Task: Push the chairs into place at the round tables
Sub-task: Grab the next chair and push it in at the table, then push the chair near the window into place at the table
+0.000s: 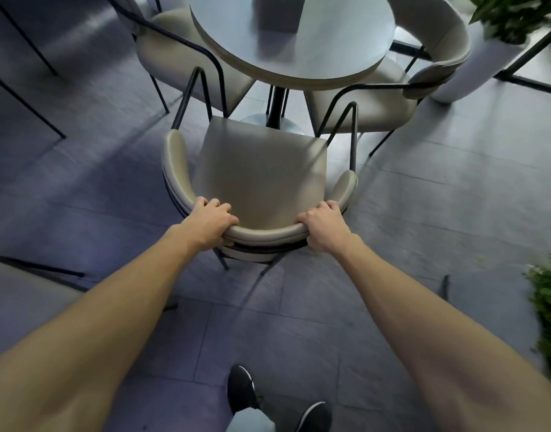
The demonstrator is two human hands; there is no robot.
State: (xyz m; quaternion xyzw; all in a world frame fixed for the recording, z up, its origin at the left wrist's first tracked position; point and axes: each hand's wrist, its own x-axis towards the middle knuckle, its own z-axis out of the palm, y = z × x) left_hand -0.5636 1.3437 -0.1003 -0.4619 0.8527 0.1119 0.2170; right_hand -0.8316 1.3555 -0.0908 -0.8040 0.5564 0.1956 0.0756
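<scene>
Before round table [292, 42], beige black-legged chair [261, 173], both hands gripping backrest

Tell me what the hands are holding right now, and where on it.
Both grip the chair by its curved backrest top: left hand at the left bend, right hand at the right bend.

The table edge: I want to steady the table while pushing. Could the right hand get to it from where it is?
Probably not without letting go: the right hand grips the chair back, and the whole seat lies between it and the table edge.
</scene>
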